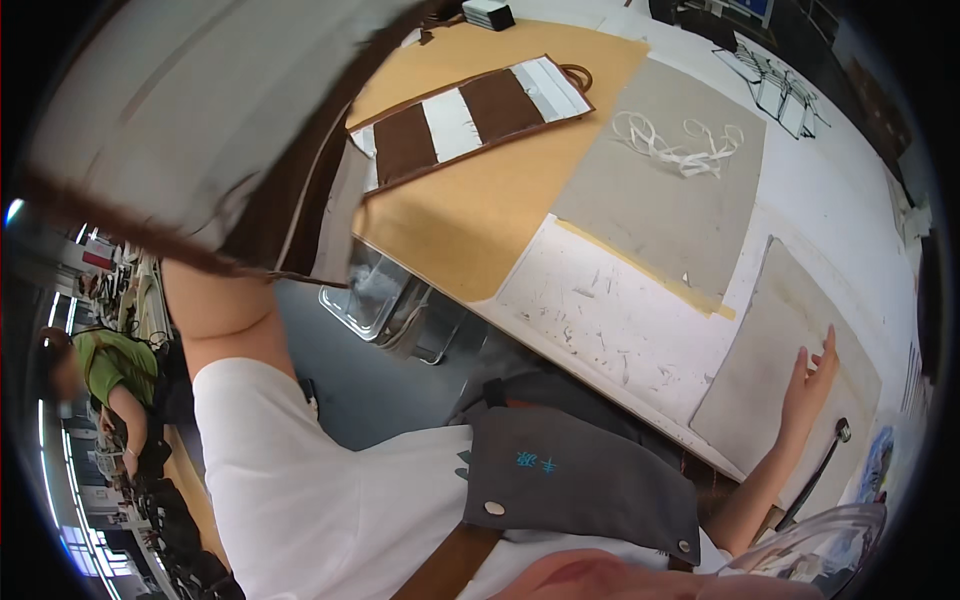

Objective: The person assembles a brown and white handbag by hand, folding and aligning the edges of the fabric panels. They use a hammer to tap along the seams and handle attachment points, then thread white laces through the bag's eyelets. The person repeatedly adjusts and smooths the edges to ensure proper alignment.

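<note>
A large pale grey panel with brown edges (pixel 200 110), seemingly a bag piece, is raised close in front of me at the upper left. My left arm reaches up behind it, and the hand itself is hidden by the panel. Over a grey board (pixel 750 370) at the right of the table, my right hand (pixel 812 380) has its fingers stretched out and holds nothing. Farther off lies a flat brown-and-white striped bag panel (pixel 470 120) with a brown handle at its far end.
Tan sheeting (pixel 450 240) covers the table's left part. White tape or cord (pixel 680 150) lies loosely on a grey mat (pixel 650 200). A black-handled tool (pixel 825 470) is near my right forearm. Below the table edge stands a metal-framed stool (pixel 375 305). A person in green (pixel 115 370) is at far left.
</note>
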Tool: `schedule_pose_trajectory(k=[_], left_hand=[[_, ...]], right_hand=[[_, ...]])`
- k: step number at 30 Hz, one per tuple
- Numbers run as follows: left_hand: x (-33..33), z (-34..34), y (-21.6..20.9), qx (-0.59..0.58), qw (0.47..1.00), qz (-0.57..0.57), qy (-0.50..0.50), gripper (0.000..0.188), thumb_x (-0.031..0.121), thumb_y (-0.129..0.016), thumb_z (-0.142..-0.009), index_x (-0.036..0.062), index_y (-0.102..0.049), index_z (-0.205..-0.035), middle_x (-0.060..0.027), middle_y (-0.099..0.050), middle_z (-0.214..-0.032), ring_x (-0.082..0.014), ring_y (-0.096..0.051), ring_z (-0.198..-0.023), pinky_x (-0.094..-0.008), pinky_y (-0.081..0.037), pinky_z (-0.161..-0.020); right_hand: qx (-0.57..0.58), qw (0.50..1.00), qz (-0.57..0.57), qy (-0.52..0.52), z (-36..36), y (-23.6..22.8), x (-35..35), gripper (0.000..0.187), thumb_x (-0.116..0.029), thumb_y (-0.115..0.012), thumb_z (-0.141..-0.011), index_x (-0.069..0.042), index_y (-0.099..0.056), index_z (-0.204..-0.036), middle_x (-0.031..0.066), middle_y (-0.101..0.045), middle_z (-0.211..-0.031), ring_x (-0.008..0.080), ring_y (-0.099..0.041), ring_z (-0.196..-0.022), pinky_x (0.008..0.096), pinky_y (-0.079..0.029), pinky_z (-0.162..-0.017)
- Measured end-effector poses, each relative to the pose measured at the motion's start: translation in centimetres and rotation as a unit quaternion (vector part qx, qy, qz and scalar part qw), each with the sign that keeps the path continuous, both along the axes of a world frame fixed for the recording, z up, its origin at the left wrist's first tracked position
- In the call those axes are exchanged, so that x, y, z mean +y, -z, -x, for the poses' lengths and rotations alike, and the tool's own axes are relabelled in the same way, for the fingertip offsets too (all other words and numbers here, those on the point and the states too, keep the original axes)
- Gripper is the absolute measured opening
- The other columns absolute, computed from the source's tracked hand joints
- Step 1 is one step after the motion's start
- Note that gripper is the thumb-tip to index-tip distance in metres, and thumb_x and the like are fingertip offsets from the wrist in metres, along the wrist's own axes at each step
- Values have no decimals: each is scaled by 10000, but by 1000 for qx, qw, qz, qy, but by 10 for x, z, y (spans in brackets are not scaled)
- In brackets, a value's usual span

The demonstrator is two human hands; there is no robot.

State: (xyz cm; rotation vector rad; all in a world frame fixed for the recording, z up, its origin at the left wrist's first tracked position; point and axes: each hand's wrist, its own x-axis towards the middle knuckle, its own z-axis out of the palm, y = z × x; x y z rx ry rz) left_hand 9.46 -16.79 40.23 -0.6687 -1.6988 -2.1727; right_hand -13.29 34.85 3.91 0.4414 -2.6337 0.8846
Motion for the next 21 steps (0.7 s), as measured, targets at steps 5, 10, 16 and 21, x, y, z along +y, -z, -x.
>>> schedule_pose_trajectory(k=[5, 10, 16, 21], left_hand=[[135, 110, 116, -72, 992, -92, -50, 436, 184, -585, -989, 24, -477, -1380, -85, -595, -1100, -154, -625, -925, -325, -518, -886], [222, 108, 217, -26, 963, 256, 75, 534, 142, -644, -950, 23, -472, -1442, -142, -610, -1220, -216, -633, -1070, -342, -513, -939], [163, 62, 312, 108, 810, 575, -50, 440, 161, -680, -859, 76, -606, -1284, -185, -555, -1343, -367, -498, -1286, -513, -398, -1062], [36, -6, 346, -122, 600, 719, -328, 425, 23, -629, -830, 85, -644, -1250, -197, -589, -1308, -392, -508, -1273, -471, -410, -1071]], right_hand=[[-170, 923, 280, -201, -44, -23, -85, 471, -330, -470, -1065, -90, -478, -1470, 134, -548, -1350, 188, -563, -1073, 320, -472, -887], [-291, 726, 567, -258, -68, -35, -97, 775, -594, -308, -1046, 23, -330, -1515, 182, -377, -1550, 288, -374, -1429, 427, -315, -1162], [-404, 654, 627, -128, -36, 17, 9, 676, -534, -375, -1052, 12, -446, -1443, 162, -566, -1365, 264, -515, -1287, 402, -392, -1092], [-366, 808, 462, -8, -25, 28, 32, 423, -268, -547, -1025, -51, -539, -1388, 78, -656, -1067, 122, -610, -838, 250, -491, -718]])
